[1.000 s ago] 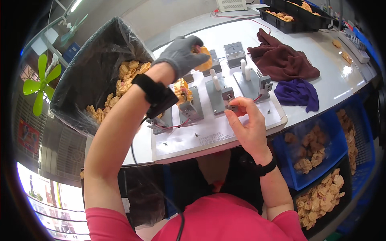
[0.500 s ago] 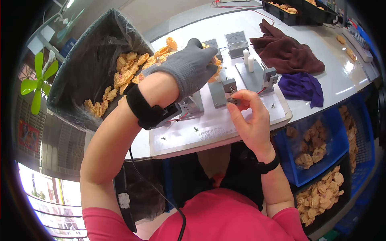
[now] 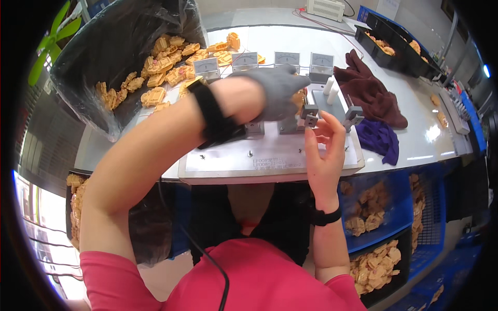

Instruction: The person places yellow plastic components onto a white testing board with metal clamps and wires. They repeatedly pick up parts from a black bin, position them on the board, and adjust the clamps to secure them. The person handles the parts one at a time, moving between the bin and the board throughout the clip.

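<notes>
My left hand (image 3: pixel 282 92), in a grey glove, reaches across the test board (image 3: pixel 228 165), somewhat blurred. It is closed over a yellow-orange plastic part (image 3: pixel 300 99) at a grey fixture, and its fingertips are partly hidden. Just right of that part stands a small grey toggle clamp (image 3: pixel 310 115). My bare right hand (image 3: pixel 326 150) is beside this clamp, thumb and forefinger apart and the other fingers curled. Whether the thumb touches the clamp I cannot tell. To the right, another fixture plate carries white posts (image 3: pixel 330 89) and its own clamp (image 3: pixel 354 115).
Panel meters (image 3: pixel 287 58) line the board's back. A lined black bin (image 3: pixel 124 46) at left holds several yellow parts (image 3: pixel 161 62). Brown cloth (image 3: pixel 368 93) and purple cloth (image 3: pixel 381 140) lie at right. Below are a blue crate (image 3: pixel 386 228) and loose parts (image 3: pixel 376 267).
My left hand has moved right with the yellow part, to beside the clamp. My right thumb and forefinger have spread from their pinch at the clamp. The whole view has shifted.
</notes>
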Motion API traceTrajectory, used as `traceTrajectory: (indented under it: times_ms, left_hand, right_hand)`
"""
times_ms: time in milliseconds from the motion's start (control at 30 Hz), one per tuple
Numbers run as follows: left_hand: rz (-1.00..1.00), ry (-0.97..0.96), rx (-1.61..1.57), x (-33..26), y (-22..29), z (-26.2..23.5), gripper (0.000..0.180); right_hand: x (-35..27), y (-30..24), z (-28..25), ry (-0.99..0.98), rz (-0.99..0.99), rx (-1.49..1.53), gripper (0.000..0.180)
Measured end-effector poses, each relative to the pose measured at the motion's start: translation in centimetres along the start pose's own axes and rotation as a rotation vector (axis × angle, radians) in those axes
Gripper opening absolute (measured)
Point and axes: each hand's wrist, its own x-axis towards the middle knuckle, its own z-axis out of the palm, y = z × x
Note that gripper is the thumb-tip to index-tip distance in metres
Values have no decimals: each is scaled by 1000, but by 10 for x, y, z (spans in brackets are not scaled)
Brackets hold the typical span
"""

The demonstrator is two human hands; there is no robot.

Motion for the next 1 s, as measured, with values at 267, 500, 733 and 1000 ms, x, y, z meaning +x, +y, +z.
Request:
traceTrajectory:
  times_ms: [267, 500, 733, 1000]
  left_hand:
    - [-299, 676, -319, -172, -25, 21, 57]
    - [-611, 486, -656, -230, -46, 126, 101]
    - [-553, 452, -855, -210, -60, 164, 103]
    - [-564, 480, -832, -208, -66, 166, 102]
  right_hand:
    - [-4, -8, -37, -133, -86, -293, 21]
    - [5, -2, -36, -395, -307, -593, 18]
    - [6, 13, -26, -378, -300, -618, 16]
    - [4, 7, -17, -416, -168, -595, 13]
